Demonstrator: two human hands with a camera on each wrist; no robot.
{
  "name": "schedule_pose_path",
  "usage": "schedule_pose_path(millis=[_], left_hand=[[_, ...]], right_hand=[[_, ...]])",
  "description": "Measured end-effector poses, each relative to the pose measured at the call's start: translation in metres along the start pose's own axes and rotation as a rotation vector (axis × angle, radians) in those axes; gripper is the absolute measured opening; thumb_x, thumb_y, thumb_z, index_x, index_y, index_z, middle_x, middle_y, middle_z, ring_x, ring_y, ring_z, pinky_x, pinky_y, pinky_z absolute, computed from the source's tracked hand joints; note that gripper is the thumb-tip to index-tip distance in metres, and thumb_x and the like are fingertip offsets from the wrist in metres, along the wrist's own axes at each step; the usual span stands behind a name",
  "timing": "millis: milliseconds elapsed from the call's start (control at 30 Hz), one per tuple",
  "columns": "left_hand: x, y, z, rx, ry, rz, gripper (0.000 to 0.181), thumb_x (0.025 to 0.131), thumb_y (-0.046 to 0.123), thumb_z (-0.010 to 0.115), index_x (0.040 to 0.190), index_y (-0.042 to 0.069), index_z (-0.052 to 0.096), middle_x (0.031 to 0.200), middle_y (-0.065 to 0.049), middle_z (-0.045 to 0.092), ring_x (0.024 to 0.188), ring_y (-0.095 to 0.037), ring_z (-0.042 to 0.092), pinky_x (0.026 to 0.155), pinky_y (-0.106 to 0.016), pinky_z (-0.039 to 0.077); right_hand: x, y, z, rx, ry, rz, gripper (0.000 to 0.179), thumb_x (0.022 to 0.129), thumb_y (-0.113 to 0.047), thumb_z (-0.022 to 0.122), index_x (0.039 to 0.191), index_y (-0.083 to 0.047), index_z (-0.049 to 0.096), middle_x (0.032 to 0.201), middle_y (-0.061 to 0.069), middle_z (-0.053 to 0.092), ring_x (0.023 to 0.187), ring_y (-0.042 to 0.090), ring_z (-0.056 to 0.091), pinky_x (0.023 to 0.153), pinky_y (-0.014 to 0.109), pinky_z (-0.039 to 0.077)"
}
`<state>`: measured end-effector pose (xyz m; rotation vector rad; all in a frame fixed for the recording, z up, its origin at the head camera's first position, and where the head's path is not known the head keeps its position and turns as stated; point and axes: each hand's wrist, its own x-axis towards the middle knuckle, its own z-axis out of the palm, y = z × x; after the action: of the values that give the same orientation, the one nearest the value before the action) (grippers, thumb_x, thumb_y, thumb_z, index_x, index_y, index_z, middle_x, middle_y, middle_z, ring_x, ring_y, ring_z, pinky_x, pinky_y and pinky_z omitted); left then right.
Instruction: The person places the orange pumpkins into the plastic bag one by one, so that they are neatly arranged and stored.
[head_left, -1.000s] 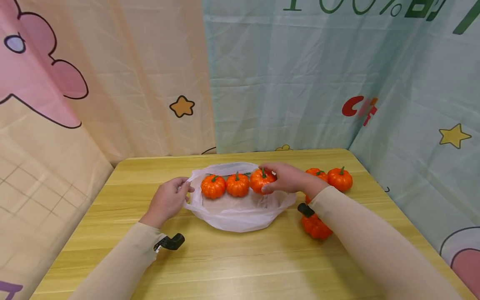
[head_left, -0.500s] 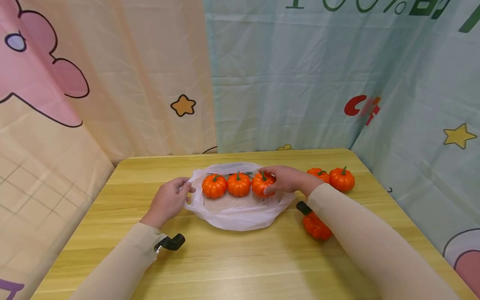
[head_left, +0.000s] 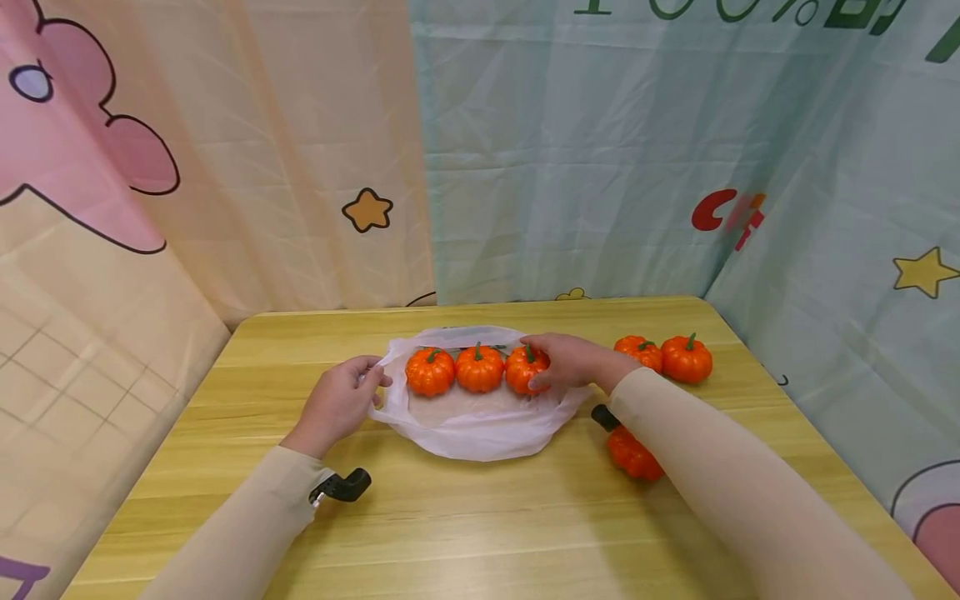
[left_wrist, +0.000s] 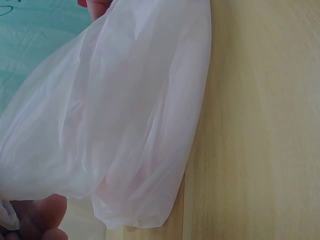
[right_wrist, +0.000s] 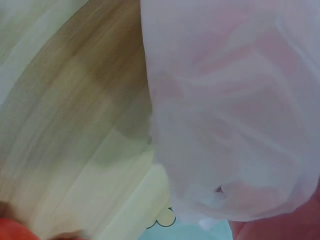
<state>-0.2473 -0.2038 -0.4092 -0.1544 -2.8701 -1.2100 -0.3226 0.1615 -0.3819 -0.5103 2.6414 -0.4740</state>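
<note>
A white plastic bag [head_left: 483, 442] lies spread on the table with its mouth facing up. Inside it, a left pumpkin [head_left: 430, 372] and a middle pumpkin [head_left: 479, 369], both small, orange and green-stemmed, sit side by side. My left hand [head_left: 341, 400] pinches the bag's left rim; in the left wrist view, its fingers [left_wrist: 47, 212] show at the edge of the plastic. At the bag's right side, my right hand [head_left: 573, 362] holds a third pumpkin [head_left: 522, 371] with thumb and fingers, in line with the other two. The right wrist view mostly shows the bag's outside [right_wrist: 235, 115].
To the right of the bag, a pumpkin [head_left: 639, 353] and another pumpkin [head_left: 686, 359] stand near the back of the wooden table [head_left: 450, 533]. A nearer pumpkin [head_left: 633, 454] is partly covered by my right sleeve [head_left: 697, 450]. Printed curtains [head_left: 570, 167] hang behind.
My right hand has lowered the third pumpkin slightly into the bag, beside the middle one, and still holds it. The left hand keeps its place on the rim. The view has shifted slightly.
</note>
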Motion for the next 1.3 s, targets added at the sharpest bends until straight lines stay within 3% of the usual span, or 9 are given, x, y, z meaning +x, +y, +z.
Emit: schedule_pose_path(millis=[167,467,933,1300], left_hand=[[-0.0013,0.0008,-0.0001,-0.003,-0.006,-0.009,0.039,0.112,0.027,0.050,0.139,0.002,0.062,0.116,-0.011,0.077,0.080,-0.020,0.063,0.061,-0.027,0.048],[0.0001,-0.0019,0.0016,-0.002,-0.002,-0.012,0.039,0.112,0.029,0.050,0.138,0.004,0.064,0.114,-0.009,0.077,0.081,-0.019,0.064,0.063,-0.027,0.049],[0.0003,-0.0021,0.0012,-0.004,0.003,0.007,0.038,0.112,0.027,0.050,0.137,0.002,0.064,0.114,-0.010,0.078,0.080,-0.017,0.065,0.064,-0.027,0.049],[-0.0007,-0.0030,0.0016,-0.003,0.005,0.000,0.038,0.112,0.027,0.050,0.137,0.002,0.065,0.112,-0.008,0.078,0.081,-0.018,0.065,0.064,-0.027,0.049]], right_hand=[[0.0000,0.0034,0.0023,-0.004,0.020,0.003,0.091,0.093,-0.032,0.082,0.166,-0.012,0.031,0.167,0.016,0.040,0.153,0.039,0.039,0.128,0.055,0.030],[-0.0001,0.0048,0.0037,0.005,0.061,0.002,0.084,0.091,-0.018,0.083,0.162,-0.008,0.039,0.162,0.018,0.046,0.147,0.039,0.045,0.126,0.054,0.034],[0.0008,0.0041,0.0070,-0.003,0.068,0.079,0.087,0.093,-0.024,0.082,0.166,-0.020,0.035,0.163,0.019,0.038,0.142,0.040,0.048,0.123,0.058,0.037],[0.0015,0.0055,0.0080,-0.028,0.085,0.073,0.088,0.093,-0.026,0.082,0.166,-0.017,0.034,0.161,0.020,0.039,0.142,0.040,0.049,0.123,0.057,0.037]])
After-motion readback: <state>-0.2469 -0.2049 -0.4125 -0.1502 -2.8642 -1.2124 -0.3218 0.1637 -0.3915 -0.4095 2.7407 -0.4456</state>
